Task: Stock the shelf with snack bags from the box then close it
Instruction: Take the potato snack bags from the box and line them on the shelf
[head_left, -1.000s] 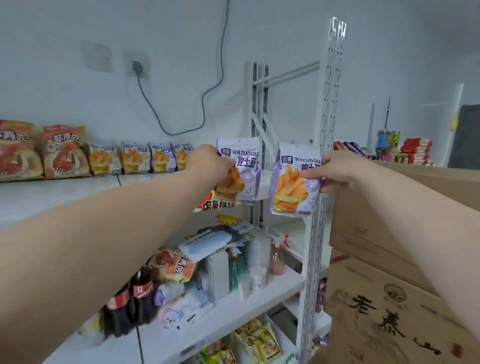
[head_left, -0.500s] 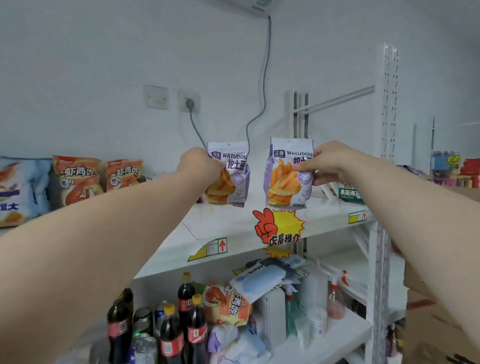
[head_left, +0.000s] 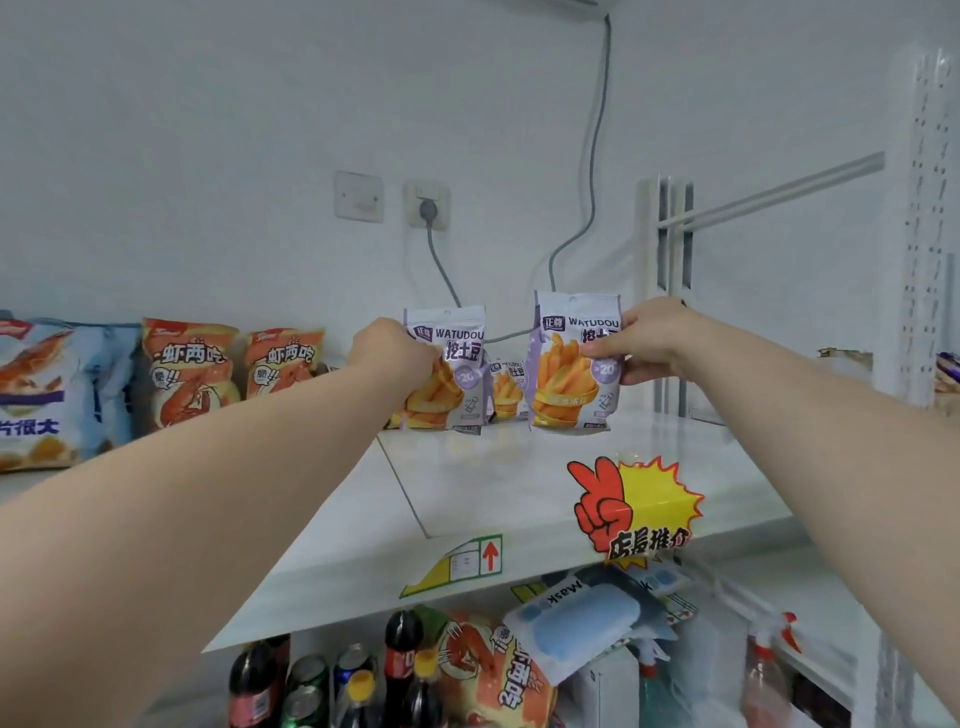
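I observe two small purple-and-white foil snack bags printed with orange fries, one in each hand. The left-hand snack bag (head_left: 447, 371) is gripped at its left edge by the left hand (head_left: 392, 351), whose fingers are curled closed onto the packet. Its lower edge is at the surface of the white top shelf board (head_left: 519, 483); whether it actually rests there I cannot tell. The right-hand snack bag (head_left: 571, 364) is pinched at its upper right side by the right hand (head_left: 652, 338), thumb on the printed face and the other fingers behind. Its bottom edge is likewise at the level of the board, contact unconfirmed. Both bags are upright, faces toward the camera, and near each other without touching.

Between and behind them stands a third small purple fries bag (head_left: 506, 389), against the white wall (head_left: 208, 156).

Further left along the board, two orange shrimp-print snack bags (head_left: 189, 371) stand side by side, and beside them a larger blue-and-white chip bag (head_left: 41, 395) at the frame edge.

On the front lip of the board I note a red-and-yellow promotional starburst sign with a hand graphic (head_left: 636, 506) and a small green-and-white label with a red arrow (head_left: 467, 561).

On the wall, a grey power cable (head_left: 595, 156) runs from a white socket (head_left: 427, 205).

On the tier below I see dark cola bottles with red labels (head_left: 400, 670), a pale blue mask packet (head_left: 576, 623) and a clear spray bottle with a red trigger (head_left: 763, 670).
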